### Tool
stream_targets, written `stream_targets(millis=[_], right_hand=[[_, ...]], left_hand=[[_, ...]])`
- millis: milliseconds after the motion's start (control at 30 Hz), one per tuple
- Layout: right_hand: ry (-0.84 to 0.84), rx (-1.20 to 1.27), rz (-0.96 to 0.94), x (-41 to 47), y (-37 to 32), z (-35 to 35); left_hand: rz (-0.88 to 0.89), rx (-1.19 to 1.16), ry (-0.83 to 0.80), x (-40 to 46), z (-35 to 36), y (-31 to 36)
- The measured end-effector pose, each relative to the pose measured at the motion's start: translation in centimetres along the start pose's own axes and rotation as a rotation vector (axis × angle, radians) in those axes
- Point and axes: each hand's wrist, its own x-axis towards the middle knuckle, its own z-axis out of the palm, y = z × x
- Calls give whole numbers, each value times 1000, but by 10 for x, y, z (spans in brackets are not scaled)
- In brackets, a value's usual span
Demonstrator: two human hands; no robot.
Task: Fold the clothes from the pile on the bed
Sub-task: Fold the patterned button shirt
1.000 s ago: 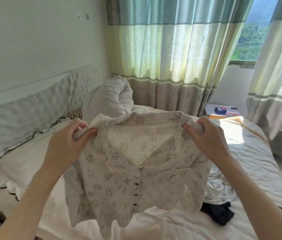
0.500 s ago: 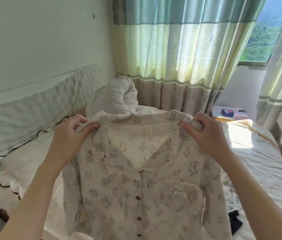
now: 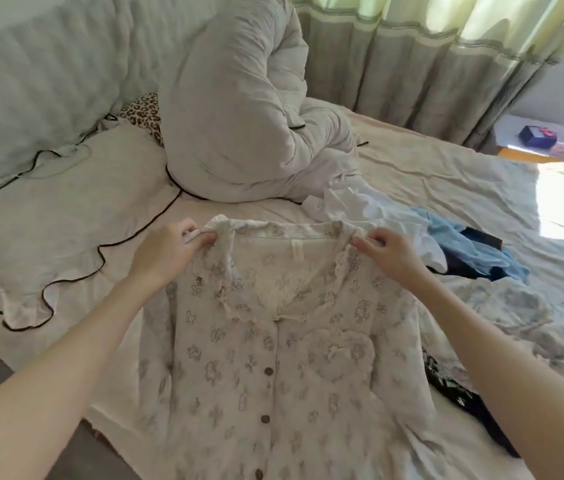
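**Both hands pinching the shirt's shoulders**

Right now your left hand [image 3: 166, 256] pinches the left shoulder of the printed button-up shirt [image 3: 273, 368], fingers curled tightly around a bunch of fabric. Your right hand [image 3: 389, 254] grips the opposite shoulder the same way. Between them the collar is stretched out, and the shirt's front faces you, spread over the bed [image 3: 429, 161]. Just beside your right hand lies the clothes pile [image 3: 446, 237], white, light blue and dark pieces. Beyond it, a rolled grey duvet [image 3: 239, 98] stands near the padded headboard [image 3: 31, 64]. Striped curtains [image 3: 412, 46] hang behind the bed.
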Motion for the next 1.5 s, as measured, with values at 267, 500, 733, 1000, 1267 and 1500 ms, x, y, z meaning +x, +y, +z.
stream_targets(millis=[267,500,733,1000,1267,1500], right_hand=[[91,-60,92,135,74,102],[97,-84,178,195,136,147],[113,-96,226,227,168,188],[-17,-535,-79,185,195,235],[-312,-713,-105,198,209,256],[-290,-519,-20,182,220,252]], left_hand=[[-19,31,45,128,119,-75],[-37,72,4,190,205,-118],[-44,131,3,210,260,-147],[183,472,-231,172,298,-173],[188,511,-542,162,326,-164],[272,468,-531,132,328,-172]])
